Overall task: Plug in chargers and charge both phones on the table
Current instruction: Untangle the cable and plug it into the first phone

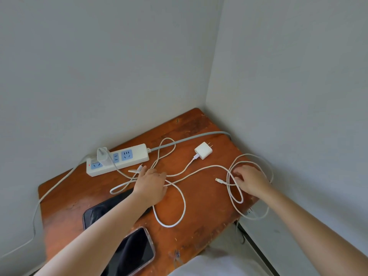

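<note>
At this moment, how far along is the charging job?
Done: one charger sits in the power strip. In hand: the left hand reaches a cable end; the right hand rests on the coiled cable. Left: the second charger lies unplugged, and neither phone shows a cable attached.

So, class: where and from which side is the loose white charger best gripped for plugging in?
Grip the charger by its flat side faces, coming from above at the cable end. It lies flat on the table, prongs pointing away toward the wall, so that hold likely leaves them free for the strip.
</note>
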Action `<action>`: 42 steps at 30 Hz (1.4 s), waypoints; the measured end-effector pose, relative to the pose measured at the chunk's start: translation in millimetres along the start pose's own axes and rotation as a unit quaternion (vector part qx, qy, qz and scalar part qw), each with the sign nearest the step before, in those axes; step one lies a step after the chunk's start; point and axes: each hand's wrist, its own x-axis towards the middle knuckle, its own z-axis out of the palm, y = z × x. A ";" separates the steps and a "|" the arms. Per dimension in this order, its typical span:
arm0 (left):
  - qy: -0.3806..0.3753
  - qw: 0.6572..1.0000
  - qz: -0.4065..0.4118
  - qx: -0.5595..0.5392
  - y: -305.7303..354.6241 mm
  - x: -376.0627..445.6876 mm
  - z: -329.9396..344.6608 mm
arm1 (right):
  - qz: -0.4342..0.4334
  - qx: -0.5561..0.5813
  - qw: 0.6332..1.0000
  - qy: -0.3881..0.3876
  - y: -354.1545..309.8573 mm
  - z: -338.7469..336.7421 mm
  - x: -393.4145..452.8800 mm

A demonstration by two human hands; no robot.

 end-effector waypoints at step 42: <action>0.051 0.991 -0.086 -0.092 -18.3 -186.3 107.9 | -0.332 0.041 0.923 -0.189 -158.0 75.6 -87.9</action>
